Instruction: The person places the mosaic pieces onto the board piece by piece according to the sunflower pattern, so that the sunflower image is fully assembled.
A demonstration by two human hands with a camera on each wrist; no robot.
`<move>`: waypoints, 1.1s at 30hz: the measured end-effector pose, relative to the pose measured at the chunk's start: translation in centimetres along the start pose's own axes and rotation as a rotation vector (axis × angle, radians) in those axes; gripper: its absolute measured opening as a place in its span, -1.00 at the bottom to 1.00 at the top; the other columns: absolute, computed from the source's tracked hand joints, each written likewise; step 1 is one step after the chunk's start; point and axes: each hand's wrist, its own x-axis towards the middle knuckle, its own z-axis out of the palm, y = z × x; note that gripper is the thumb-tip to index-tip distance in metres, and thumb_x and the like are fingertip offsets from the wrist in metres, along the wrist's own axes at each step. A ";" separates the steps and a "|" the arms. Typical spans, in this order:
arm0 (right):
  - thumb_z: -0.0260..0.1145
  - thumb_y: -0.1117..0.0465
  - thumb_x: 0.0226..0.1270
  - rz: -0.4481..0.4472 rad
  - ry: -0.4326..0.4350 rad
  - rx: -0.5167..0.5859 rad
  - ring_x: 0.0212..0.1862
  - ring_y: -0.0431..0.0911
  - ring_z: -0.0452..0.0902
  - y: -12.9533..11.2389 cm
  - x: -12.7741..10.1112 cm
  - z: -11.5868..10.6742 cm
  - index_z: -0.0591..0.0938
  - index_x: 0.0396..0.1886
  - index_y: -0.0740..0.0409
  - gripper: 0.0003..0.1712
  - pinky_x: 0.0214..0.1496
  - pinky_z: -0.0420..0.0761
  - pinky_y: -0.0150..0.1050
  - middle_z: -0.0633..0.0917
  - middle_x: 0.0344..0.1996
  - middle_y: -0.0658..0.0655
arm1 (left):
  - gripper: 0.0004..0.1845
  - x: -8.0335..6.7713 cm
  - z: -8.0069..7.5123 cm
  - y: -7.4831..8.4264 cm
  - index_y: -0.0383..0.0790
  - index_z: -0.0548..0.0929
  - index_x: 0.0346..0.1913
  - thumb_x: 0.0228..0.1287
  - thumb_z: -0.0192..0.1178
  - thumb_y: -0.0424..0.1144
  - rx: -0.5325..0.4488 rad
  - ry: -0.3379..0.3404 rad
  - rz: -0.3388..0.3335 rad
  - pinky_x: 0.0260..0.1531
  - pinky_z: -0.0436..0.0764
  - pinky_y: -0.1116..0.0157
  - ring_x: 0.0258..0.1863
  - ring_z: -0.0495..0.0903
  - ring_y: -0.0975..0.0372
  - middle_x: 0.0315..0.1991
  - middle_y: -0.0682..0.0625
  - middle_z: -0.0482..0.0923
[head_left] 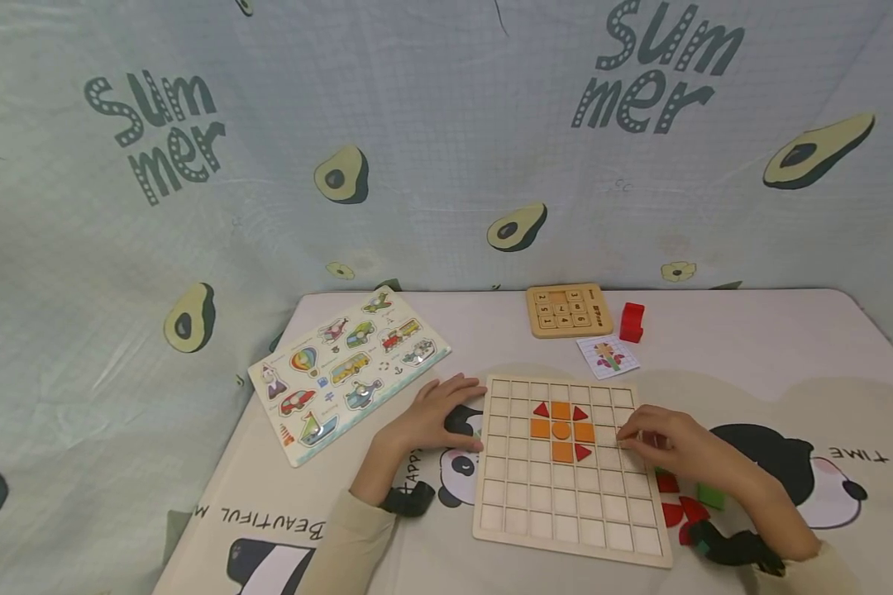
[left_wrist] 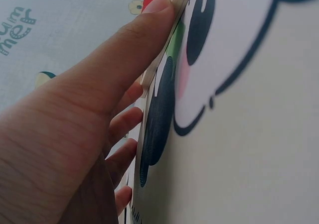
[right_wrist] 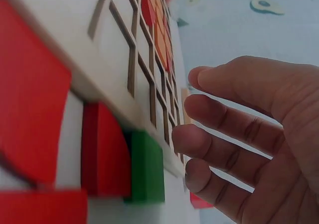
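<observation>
Your head cam looks forward and down over the whole table, grid board (head_left: 570, 465) centred. Left wrist cam sits very close, low along the tabletop, facing the board's edge (left_wrist: 149, 77) past the thumb. Right wrist cam is equally close, skimming the board (right_wrist: 134, 79) from its right side. All three share the board.

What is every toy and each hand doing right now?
grid board: flat on the table, mostly unfilled cells
flower pattern: orange and red pieces set in the cells
left hand: resting against the board's left edge
right hand: fingers curled over the board's right side
loose pieces: red and green, beside the board
vehicle puzzle: flat, pieces in
number puzzle: flat
red block: standing
</observation>
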 end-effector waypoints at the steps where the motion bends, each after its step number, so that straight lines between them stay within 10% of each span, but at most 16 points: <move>1: 0.40 0.35 0.22 0.009 0.008 -0.003 -0.38 -0.37 0.38 0.2 -0.2 -0.2 0.69 -0.23 0.07 -0.84 -0.44 0.51 -0.45 0.63 -0.35 -0.08 | -0.10 0.0 0.0 0.0 -0.02 0.30 0.46 0.07 0.41 0.14 0.000 0.000 0.000 0.50 -0.15 -0.01 0.53 -0.03 0.07 0.49 -0.01 0.15; 33: 0.47 0.39 0.05 0.358 0.025 -0.187 -0.45 -0.37 0.31 3.3 -4.5 -3.0 0.68 -0.25 0.22 -0.77 -0.47 0.52 -0.43 0.56 -0.39 -0.05 | -0.10 -0.1 0.0 0.2 -0.02 0.30 0.46 0.07 0.41 0.14 0.001 -0.001 -0.008 0.50 -0.17 0.01 0.54 -0.05 0.10 0.50 0.00 0.15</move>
